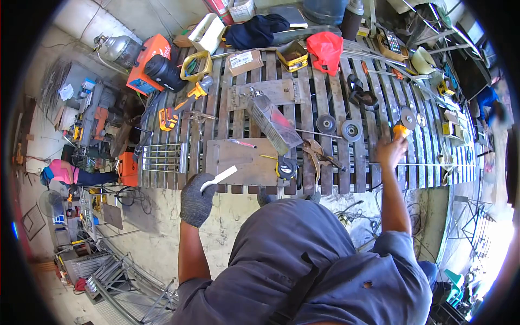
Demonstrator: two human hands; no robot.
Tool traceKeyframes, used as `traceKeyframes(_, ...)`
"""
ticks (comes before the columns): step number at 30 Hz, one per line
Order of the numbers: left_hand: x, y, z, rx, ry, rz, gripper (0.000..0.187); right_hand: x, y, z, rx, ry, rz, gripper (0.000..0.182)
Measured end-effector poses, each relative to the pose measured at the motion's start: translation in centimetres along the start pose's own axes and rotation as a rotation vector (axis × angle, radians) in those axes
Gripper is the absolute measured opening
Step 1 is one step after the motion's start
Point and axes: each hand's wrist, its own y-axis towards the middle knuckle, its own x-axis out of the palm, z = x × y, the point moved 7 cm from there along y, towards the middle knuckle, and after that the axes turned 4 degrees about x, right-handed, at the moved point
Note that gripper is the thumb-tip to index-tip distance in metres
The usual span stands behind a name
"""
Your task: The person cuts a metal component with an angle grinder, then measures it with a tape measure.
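Observation:
My left hand [196,203], in a dark grey knitted glove, is closed around a flat white strip [222,176] at the table's front edge. Beyond it lies a flat plate [230,162] with a red marker [242,143] and a tape measure [286,168] on it. On the right, my bare right hand [391,153] grips an orange angle grinder [401,131], its disc pointing away from me. Two round discs [352,130] rest to the left of this hand. Locking pliers [317,157] and a ridged metal piece [271,122] occupy the middle.
Along the slatted metal table [379,179] a long thin rod runs at the right front. A welded grille [162,157] and a yellow power tool [194,95] lie at the left. A red cloth [325,50] sits at the back. Another person [65,173] works far left.

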Motion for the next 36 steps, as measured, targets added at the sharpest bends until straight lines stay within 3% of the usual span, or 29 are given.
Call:
traceKeyframes(1, 0.7, -0.6, -2.0, -0.104, -0.061, 0.0, 0.026, -0.6, -3.1, -3.1, -0.138, 0.103, -0.036, 0.078)
traceKeyframes(2, 1.9, -1.4, -4.2, -0.199, -0.121, -0.002, 0.027, 1.5, -7.0, -5.1, -0.412, 0.067, 0.081, 0.072)
traceKeyframes(4, 5.1, -2.1, -8.2, -0.436, -0.351, -0.067, 0.025, 3.5, -15.4, -10.8, -0.683, 0.256, -0.276, 0.066)
traceKeyframes(5, 7.6, -2.9, -10.3, -0.548, -0.537, -0.115, 0.025, 3.0, -19.1, -14.5, -0.741, 0.348, -0.643, 0.065)
traceKeyframes(6, 10.2, -4.0, -12.4, -0.658, -0.72, -0.162, 0.025, 3.8, -23.3, -16.4, -1.0, 0.144, -0.569, 0.066)
traceKeyframes(7, 12.0, -4.9, -13.4, -0.764, -0.901, -0.21, 0.026, 3.6, -25.9, -18.8, -1.039, -0.009, -0.722, 0.076)
traceKeyframes(8, 13.0, -5.2, -13.3, -0.807, -0.964, -0.244, 0.029, 3.0, -27.4, -21.0, -0.996, -0.057, -0.842, 0.086)
traceKeyframes(9, 14.2, -5.5, -12.6, -0.851, -1.024, -0.281, 0.032, 3.5, -28.7, -21.7, -1.033, -0.048, -0.761, 0.096)
traceKeyframes(11, 16.1, -5.3, -11.6, -1.005, -1.35, -0.186, 0.036, 6.3, -29.9, -22.4, -1.027, -0.049, -0.738, 0.093)
traceKeyframes(13, 17.0, -4.3, -11.6, -0.756, -1.288, -0.168, 0.035, 6.9, -30.3, -22.5, -0.981, -0.015, -0.817, 0.085)
traceKeyframes(15, 16.9, -2.4, -10.8, -0.712, -1.208, -0.188, 0.036, 6.4, -30.4, -22.8, -0.9, 0.059, -0.936, 0.075)
traceKeyframes(18, 17.8, 0.5, -9.2, -0.587, -1.486, -0.173, 0.044, 0.6, -30.0, -24.6, -0.797, 0.294, -0.924, 0.07)
traceKeyframes(20, 16.7, 2.6, -6.5, -0.507, -1.481, -0.226, 0.044, -3.0, -29.6, -26.6, -0.739, 0.332, -1.002, 0.067)
traceKeyframes(23, 15.2, 5.3, -3.4, -0.408, -1.401, -0.226, 0.036, -5.9, -28.7, -28.2, -0.439, 0.38, -1.122, 0.063)
traceKeyframes(26, 13.9, 6.9, -2.3, -0.31, -1.091, -0.229, 0.025, -5.4, -28.6, -28.7, -0.412, 0.365, -0.987, 0.058)
traceKeyframes(29, 13.5, 7.8, -1.3, -0.235, -1.085, -0.251, 0.025, -6.1, -28.4, -29.3, -0.412, 0.358, -0.925, 0.056)
traceKeyframes(32, 14.5, 7.8, -1.2, -0.321, -1.299, -0.323, 0.024, -8.6, -28.1, -29.9, -0.517, 0.275, -0.881, 0.055)
traceKeyframes(35, 14.4, 8.2, -2.4, -0.386, -1.287, -0.43, 0.022, -8.5, -27.4, -29.3, -0.557, 0.196, -1.019, 0.054)
traceKeyframes(36, 12.9, 8.6, -2.6, -0.488, -1.278, -0.376, 0.022, -6.7, -26.8, -28.0, -0.621, 0.273, -1.02, 0.049)
